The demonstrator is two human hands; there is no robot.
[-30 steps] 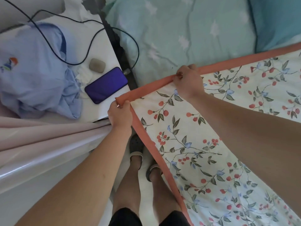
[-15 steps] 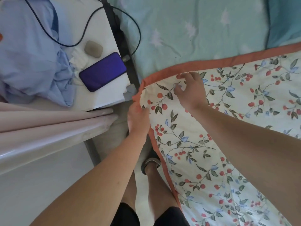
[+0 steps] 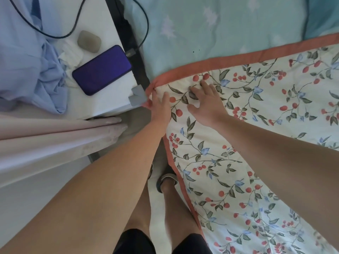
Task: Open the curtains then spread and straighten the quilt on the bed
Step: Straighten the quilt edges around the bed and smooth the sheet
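Floral quilt (image 3: 247,143) with orange border spread over right side of frame, corner lying at bed edge just beside grey corner guard (image 3: 137,97) of white bedside table (image 3: 111,99); border running up and right across teal sheet (image 3: 201,30), other border dropping down along bed side toward floor; left hand (image 3: 160,105) flat on quilt corner, fingers extended and close together, fingertips touching bunched orange edge, nothing pinched that can be seen; right hand (image 3: 205,99) palm down on quilt just beside left, fingers spread, pressing cloth, gripping nothing; teal sheet covering upper mattress, darker teal pillow (image 3: 324,13) at top right; on table: purple phone (image 3: 102,69) lying flat, black cable (image 3: 143,26) plugged into its end and looping over sheet, small grey pebble-shaped case (image 3: 89,41) just beyond phone, crumpled white tissue (image 3: 70,55) beside it, light blue garment (image 3: 27,66) heaped at left; pale pink curtain (image 3: 55,142) gathered in folds at left, below table; pale floor underneath; bare legs and dark sandal (image 3: 167,178) standing between curtain and bed side; dark shorts at bottom edge.
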